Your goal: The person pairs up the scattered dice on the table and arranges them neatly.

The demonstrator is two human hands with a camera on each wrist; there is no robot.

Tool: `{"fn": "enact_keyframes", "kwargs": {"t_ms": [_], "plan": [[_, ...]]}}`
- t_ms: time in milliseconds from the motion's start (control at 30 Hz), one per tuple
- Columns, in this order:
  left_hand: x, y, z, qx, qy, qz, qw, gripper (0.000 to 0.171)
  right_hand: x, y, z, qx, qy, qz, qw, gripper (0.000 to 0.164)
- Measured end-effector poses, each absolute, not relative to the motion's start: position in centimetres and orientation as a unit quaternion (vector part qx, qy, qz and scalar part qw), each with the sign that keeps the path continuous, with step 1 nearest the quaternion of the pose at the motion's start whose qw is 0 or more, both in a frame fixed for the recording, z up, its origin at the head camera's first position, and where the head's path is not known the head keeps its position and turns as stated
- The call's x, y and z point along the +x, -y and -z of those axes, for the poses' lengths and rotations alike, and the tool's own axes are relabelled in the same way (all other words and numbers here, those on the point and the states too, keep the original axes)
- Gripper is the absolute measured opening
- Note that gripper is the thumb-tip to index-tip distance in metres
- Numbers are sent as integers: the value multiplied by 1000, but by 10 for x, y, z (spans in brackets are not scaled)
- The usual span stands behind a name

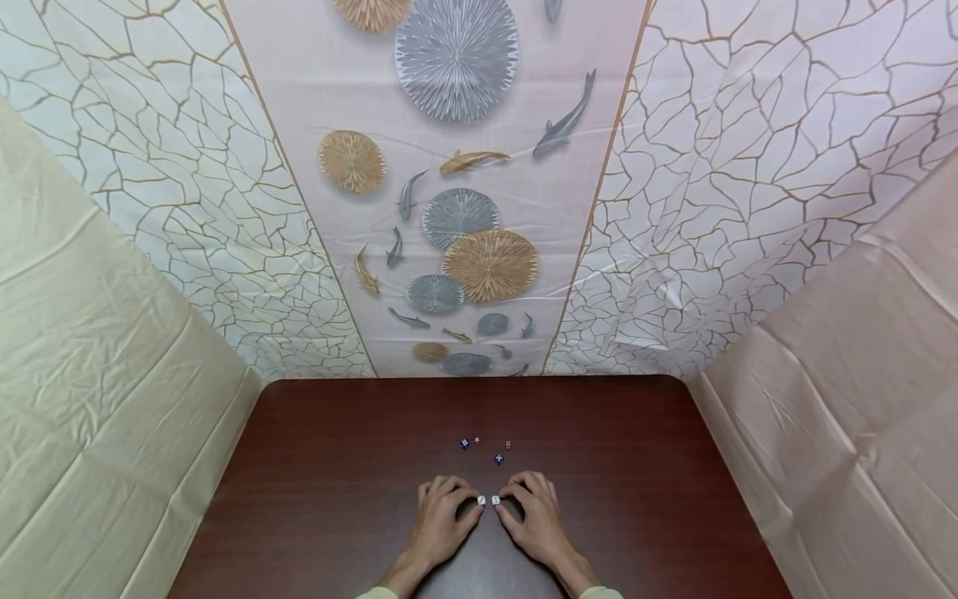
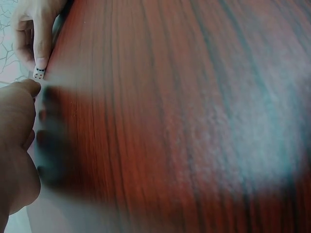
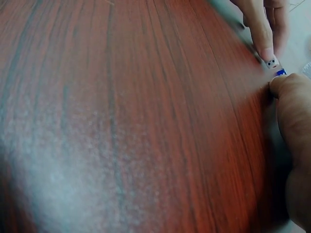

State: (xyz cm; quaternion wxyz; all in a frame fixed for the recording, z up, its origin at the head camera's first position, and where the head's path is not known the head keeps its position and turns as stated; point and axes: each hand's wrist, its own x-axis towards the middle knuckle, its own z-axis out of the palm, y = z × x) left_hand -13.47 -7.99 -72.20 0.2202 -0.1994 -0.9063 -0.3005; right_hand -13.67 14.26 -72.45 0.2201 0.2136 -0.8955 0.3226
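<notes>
In the head view, my left hand [image 1: 441, 522] pinches a white die [image 1: 481, 500] between thumb and index finger. Facing it, my right hand [image 1: 537, 522] pinches a second white die [image 1: 496, 500] the same way. A narrow gap separates the two dice near the table's middle. Beyond the hands lie two blue dice, one to the left [image 1: 465, 443] and the other nearer and to the right [image 1: 499, 458]. Close to them are two small reddish dice, one left [image 1: 476, 440] and one right [image 1: 508, 445]. The right wrist view shows the left hand's white die [image 3: 271, 63] with dark pips.
The dark red-brown wooden table [image 1: 322, 491] has rounded far corners. Behind it hangs a patterned cloth [image 1: 456, 333] with fish and round shapes. Plain beige cloth walls stand at the left [image 1: 97, 374] and right [image 1: 846, 399].
</notes>
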Motion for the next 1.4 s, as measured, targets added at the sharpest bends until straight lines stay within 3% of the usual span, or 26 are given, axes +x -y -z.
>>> {"fn": "enact_keyframes", "kwargs": {"t_ms": [1400], "plan": [[-138,68,726,-194,915,292,201,18,-134,-142,722,197,908,-312,199,25]]}}
